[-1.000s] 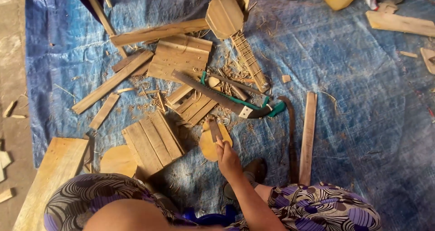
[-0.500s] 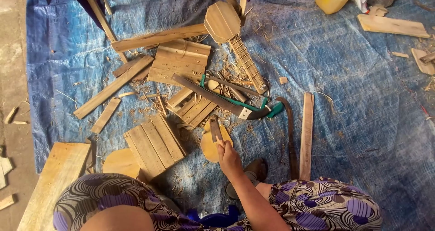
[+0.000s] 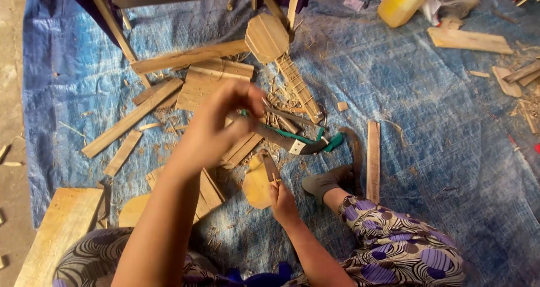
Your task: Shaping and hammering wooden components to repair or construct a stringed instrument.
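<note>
Hand saw (image 3: 292, 142) with a green handle lies on the blue tarp (image 3: 439, 129) among wood offcuts, its blade running from the middle of the scene toward lower right; the left hand (image 3: 216, 132) hangs over the blade's upper end, blurred, fingers curled together, and whether they actually pinch the blade cannot be told; the right hand (image 3: 281, 200) sits lower, just beside the saw, its grip closed on a small thin wooden stick (image 3: 275, 180) while resting against a flat rounded wooden piece (image 3: 257, 183) on the tarp.

Around them, seen from the head camera: a slatted wooden panel (image 3: 211, 81) lies beyond the left hand, with a long plank (image 3: 188, 57) above it and another long strip (image 3: 132, 118) to its left; an octagonal wooden disc (image 3: 267, 37) sits at the top with a ladder-like slatted strip (image 3: 298, 87) running down from it toward the saw; a narrow upright slat (image 3: 373, 160) lies to the right of the saw handle, next to the person's grey-socked foot (image 3: 326, 183); shavings are scattered around the saw, crowding the space between the panel and the blade; a thick board (image 3: 59, 233) lies at the lower left edge of the tarp.

A yellow plastic container (image 3: 402, 3) lies at the top right; its contents cannot be seen.
</note>
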